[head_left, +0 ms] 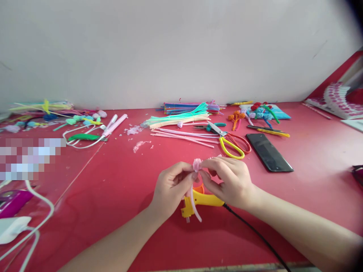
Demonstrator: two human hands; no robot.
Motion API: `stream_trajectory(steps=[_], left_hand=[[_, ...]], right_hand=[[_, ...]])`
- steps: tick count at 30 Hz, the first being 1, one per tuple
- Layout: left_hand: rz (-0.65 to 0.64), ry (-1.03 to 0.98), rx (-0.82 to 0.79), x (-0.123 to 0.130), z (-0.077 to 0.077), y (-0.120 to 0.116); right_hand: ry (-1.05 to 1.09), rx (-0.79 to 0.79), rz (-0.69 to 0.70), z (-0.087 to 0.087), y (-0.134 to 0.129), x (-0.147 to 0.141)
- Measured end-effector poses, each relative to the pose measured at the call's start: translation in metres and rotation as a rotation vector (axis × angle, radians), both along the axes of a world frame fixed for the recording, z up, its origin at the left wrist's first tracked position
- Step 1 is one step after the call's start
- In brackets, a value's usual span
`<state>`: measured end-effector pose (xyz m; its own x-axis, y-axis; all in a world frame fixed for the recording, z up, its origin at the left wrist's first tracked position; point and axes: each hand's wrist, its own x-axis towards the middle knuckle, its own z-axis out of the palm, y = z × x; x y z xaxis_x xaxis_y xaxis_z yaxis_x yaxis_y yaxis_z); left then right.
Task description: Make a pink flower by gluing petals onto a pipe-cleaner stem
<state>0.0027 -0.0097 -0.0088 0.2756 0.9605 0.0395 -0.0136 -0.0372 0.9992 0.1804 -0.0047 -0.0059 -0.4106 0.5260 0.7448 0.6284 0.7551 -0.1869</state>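
Observation:
Both hands meet over a red table (pixel 113 211), around a small pink fuzzy flower (pixel 196 164) with a pale stem (pixel 195 206) hanging below it. My left hand (pixel 173 187) pinches the flower's base between thumb and fingers. From the right, my right hand (pixel 228 179) has its thumb and index fingertip pressed to the flower's side. Beneath the hands lies a yellow glue gun (pixel 208 199), partly covered by them, with a black cord running to the lower right.
Beyond the hands lie pink pipe cleaners (pixel 184 139), scissors (pixel 234 145), teal pliers (pixel 217 126) and bundled pipe cleaners (pixel 177 119). A black phone (pixel 269 152) is at right. At left are a pink tool (pixel 115 125), white cables (pixel 42 196) and finished flowers (pixel 76 119).

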Motion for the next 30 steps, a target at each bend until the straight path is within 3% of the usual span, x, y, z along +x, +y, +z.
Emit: stream_trajectory(steps=[16, 23, 28, 30], left_hand=[[-0.007, 0.038, -0.017, -0.001, -0.003, 0.002], [-0.035, -0.043, -0.133, 0.002, -0.002, 0.004], [0.01, -0.202, -0.272, 0.002, -0.001, 0.01], [0.033, -0.258, -0.309, 0.001, -0.001, 0.014]], right_hand=[[-0.055, 0.019, -0.03, 0.001, 0.003, -0.001], [-0.023, -0.041, -0.033, -0.003, 0.003, 0.0], [0.111, -0.184, -0.054, 0.005, 0.005, 0.004], [0.013, -0.316, -0.047, 0.01, 0.005, 0.005]])
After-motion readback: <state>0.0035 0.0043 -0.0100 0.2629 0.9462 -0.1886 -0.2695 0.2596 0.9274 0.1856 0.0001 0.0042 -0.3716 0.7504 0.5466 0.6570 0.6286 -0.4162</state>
